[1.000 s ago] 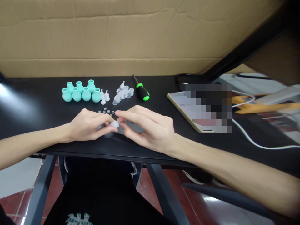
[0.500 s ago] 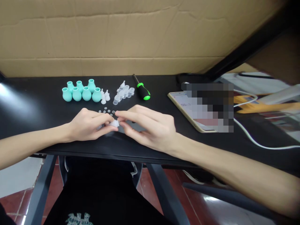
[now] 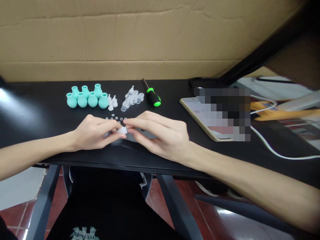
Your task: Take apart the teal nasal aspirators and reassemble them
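Between the thumb and fingers of my left hand is a small white translucent plastic piece, held low over the black table. My right hand meets it from the right, its thumb and index finger pinched at the end of that piece. Whatever sits between those right fingertips is too small to make out. Just beyond the fingertips lie several tiny translucent discs. Farther back are small white nozzle-shaped pieces and a cluster of clear plastic cups.
Several teal rubber bulbs stand in two rows at the back left. A green and black screwdriver lies behind my right hand. To the right are a phone and a white cable. A cardboard wall borders the table's back.
Both hands stay almost in place around the white piece. The right fingers shift very slightly; nothing on the table has visibly been moved.
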Action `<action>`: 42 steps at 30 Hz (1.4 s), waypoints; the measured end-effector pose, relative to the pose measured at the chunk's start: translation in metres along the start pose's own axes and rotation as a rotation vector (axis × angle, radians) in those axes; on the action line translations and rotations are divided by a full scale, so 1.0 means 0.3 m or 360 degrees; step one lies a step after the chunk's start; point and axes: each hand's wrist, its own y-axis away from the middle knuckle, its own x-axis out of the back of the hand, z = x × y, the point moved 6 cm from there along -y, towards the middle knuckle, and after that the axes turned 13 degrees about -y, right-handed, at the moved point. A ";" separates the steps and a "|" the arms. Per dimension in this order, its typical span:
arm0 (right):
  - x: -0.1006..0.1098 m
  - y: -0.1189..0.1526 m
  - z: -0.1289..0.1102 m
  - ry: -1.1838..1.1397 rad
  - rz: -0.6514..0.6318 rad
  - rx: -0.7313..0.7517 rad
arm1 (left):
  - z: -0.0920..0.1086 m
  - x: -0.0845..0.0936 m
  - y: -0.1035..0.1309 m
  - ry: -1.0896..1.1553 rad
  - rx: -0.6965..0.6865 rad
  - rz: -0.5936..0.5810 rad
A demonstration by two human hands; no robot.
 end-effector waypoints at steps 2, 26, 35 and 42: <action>0.000 -0.003 -0.003 -0.0005 0.0007 -0.0002 | 0.002 0.000 0.000 -0.0007 -0.0017 0.0019; -0.004 -0.004 0.050 -0.0294 -0.0084 -0.0214 | 0.006 -0.002 0.003 -0.0046 -0.0051 0.0023; -0.007 0.001 0.063 -0.0431 -0.0116 -0.0214 | 0.007 -0.002 0.003 -0.0026 -0.0084 0.0007; -0.007 -0.002 0.065 -0.0495 -0.0110 -0.0190 | 0.009 -0.002 0.002 0.0016 -0.0106 -0.0015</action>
